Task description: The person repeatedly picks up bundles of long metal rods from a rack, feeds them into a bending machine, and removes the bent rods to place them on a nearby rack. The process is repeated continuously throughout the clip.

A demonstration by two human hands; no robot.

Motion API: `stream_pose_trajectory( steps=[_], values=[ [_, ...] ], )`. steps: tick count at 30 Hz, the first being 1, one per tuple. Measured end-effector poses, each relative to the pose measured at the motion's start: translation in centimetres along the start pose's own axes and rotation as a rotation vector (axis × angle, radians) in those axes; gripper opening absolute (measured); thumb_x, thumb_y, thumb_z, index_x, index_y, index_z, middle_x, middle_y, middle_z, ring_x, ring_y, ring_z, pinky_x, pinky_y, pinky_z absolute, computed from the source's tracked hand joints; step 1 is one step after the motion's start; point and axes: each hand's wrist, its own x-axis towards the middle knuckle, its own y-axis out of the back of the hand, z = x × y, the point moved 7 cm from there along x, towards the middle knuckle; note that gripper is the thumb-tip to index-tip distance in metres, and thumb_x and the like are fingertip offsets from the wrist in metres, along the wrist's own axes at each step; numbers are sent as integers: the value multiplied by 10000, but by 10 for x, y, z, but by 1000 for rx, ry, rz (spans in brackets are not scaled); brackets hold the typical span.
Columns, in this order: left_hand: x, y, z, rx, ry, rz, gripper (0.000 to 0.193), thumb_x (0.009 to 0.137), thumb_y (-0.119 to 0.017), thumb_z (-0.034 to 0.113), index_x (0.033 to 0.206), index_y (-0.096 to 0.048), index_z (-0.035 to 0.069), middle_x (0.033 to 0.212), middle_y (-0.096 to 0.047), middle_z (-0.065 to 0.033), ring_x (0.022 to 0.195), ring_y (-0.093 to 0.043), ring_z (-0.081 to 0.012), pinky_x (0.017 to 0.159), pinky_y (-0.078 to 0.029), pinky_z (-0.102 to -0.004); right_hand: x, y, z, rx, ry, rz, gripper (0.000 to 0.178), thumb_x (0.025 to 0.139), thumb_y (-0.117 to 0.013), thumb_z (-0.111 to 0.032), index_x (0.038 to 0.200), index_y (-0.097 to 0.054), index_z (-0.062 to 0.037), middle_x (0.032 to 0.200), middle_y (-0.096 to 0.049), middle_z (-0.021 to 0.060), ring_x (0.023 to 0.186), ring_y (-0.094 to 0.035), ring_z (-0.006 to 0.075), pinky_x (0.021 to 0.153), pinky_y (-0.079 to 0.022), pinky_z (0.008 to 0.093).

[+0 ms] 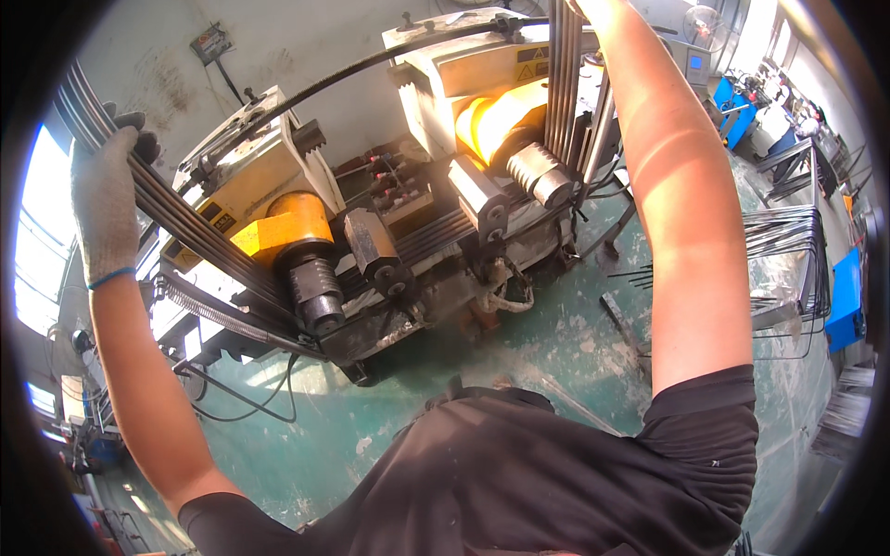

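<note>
Big two-head bending machine [371,222] fills the space between both grips, with a bundle of long dark metal rods [436,236] lying across its yellow dies. The bundle's ends turn up, so its long axis runs side to side. Left hand [107,199], gloved, has its grip wrapped around the left leg; right hand [593,9] is cut off, can't tell its grip. Looks stiff, heavy and springy, so hold near the ends.

Rods [445,233] across bending machine [371,213]; bent-rod stack [788,250] at right.
</note>
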Motion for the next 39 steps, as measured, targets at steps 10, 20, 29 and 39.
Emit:
stream_pose_trajectory(
  steps=[10, 20, 29, 39],
  values=[
    [34, 26, 20, 152, -161, 156, 483, 1108, -510, 414, 1383, -722, 78, 1234, -792, -99, 1170, -748, -192, 1052, -533, -310, -9, 0, -10, 39, 12, -5, 320, 1065, -605, -310, 1182, -743, -46, 1126, -741, 156, 1075, -716, 349, 929, -574, 464],
    [9, 32, -34, -79, 156, -62, 414, 1038, -647, 258, 1358, -670, -4, 1136, -778, -163, 1089, -756, -235, 973, -568, -343, -17, -4, -18, 66, 13, -19, 334, 1048, -648, -303, 1222, -739, -33, 1201, -738, 139, 1144, -707, 343, 968, -572, 447],
    [1, -2, -38, -209, 137, -159, 366, 1039, -630, 116, 1366, -612, -46, 1158, -741, -157, 1047, -747, -254, 949, -595, -357, -85, 44, 9, 58, -83, -23, 359, 1033, -687, -296, 1258, -736, -21, 1268, -735, 124, 1205, -698, 337, 1003, -570, 431],
    [-7, 23, -33, -83, 100, -147, 334, 1050, -638, 153, 1324, -669, -34, 1147, -745, -153, 1078, -737, -233, 966, -573, -358, -492, -36, 11, 1257, -1019, -43, 269, 983, -818, -194, 1142, -662, -45, 1032, -653, -1, 855, -556, 69, 814, -512, 246]
  ],
)
